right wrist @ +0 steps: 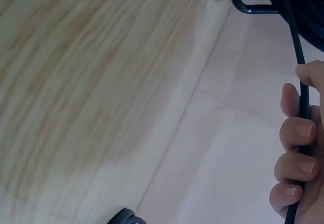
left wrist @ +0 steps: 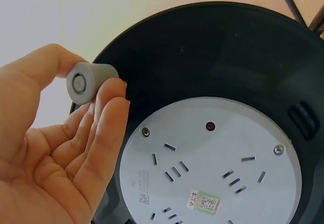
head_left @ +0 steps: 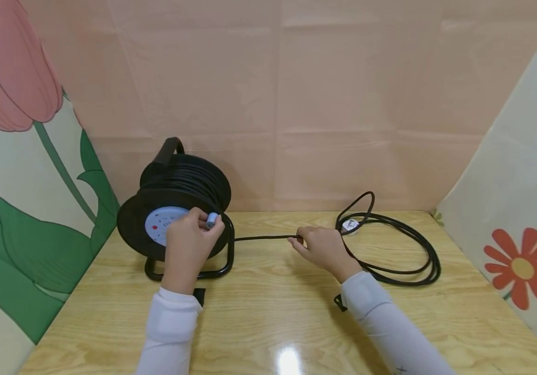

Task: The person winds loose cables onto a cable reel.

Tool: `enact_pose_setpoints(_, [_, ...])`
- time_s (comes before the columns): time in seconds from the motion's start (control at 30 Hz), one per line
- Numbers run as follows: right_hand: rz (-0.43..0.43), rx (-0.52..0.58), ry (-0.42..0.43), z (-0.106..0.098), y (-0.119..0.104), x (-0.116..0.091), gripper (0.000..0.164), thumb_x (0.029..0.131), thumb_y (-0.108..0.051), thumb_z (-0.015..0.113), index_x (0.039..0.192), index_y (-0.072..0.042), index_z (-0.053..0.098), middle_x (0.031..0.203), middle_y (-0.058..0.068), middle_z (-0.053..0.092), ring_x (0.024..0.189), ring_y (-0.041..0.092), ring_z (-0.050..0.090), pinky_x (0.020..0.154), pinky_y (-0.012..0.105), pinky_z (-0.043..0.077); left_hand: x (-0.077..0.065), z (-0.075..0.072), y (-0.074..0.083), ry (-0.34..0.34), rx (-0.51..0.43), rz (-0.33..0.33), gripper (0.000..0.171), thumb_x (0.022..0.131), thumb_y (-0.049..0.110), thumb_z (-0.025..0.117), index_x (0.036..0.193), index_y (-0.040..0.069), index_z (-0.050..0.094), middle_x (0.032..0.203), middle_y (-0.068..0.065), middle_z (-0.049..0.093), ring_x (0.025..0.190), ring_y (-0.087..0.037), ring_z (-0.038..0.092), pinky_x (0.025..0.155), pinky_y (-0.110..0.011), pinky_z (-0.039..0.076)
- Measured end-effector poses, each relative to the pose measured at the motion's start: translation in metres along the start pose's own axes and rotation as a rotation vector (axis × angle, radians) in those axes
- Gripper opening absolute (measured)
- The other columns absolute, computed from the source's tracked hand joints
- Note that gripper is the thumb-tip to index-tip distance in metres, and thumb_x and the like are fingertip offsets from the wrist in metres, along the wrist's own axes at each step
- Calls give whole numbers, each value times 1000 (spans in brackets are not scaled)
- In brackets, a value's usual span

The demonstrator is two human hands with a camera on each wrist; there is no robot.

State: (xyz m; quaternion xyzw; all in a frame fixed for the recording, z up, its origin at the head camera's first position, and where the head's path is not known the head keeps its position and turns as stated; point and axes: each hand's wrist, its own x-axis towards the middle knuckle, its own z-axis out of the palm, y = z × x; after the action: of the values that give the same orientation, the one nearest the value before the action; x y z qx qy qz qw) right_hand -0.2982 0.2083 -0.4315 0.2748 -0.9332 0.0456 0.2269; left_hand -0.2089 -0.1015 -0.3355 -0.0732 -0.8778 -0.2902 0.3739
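A black cable reel [head_left: 137,224] stands at the left of the table, cable wound on its drum and a pale socket panel [left wrist: 212,153] on its front face. My left hand [head_left: 188,245] pinches the grey winding knob [left wrist: 93,82] on the reel's rim between thumb and fingers. From the drum a black cable [head_left: 265,238] runs to the right. My right hand [head_left: 322,247] grips it, the fingers [right wrist: 298,133] curled round it. Beyond that hand the loose cable lies in a loop [head_left: 432,260], with a white plug [head_left: 350,225] inside it.
The reel rests on a black tube frame [head_left: 223,271] on the wood-grain table [head_left: 259,312]. A pink sheet [head_left: 268,104] hangs behind, and flower-printed sheets stand left and right [head_left: 521,182]. Black straps [head_left: 340,302] hang near both wrists.
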Motion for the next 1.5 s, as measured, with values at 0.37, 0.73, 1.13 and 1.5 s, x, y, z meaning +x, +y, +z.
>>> enact_pose_setpoints(0.37, [-7,28,-53,6,-9,5,32,100,-47,58,80,-23,61,61,-11,48,46,7,40,40,29,33,-4,7,-1,-86,40,12,26,87,23,74,75,2,63,64,-7,66,51,-16,58,49,-33,49])
enact_pose_setpoints(0.73, [-50,31,-31,9,-26,8,29,100,-45,60,87,-19,65,70,-8,62,51,8,48,41,29,35,-10,10,-5,-220,27,-50,27,86,22,76,77,-1,65,66,-7,64,53,-15,57,51,-32,51])
enact_pose_setpoints(1.13, [-103,29,12,11,-40,14,28,99,-44,61,85,-21,65,67,-11,60,49,5,45,39,27,32,-15,14,-14,-356,14,-91,37,89,22,75,62,8,53,51,3,41,47,-13,40,47,-28,36])
enact_pose_setpoints(1.5, [-135,29,-51,12,-55,23,23,101,-38,60,91,-18,67,68,-9,61,49,5,46,38,25,32,-13,12,-23,-519,-1,-208,49,91,28,73,54,13,44,50,5,34,49,-13,35,49,-28,31])
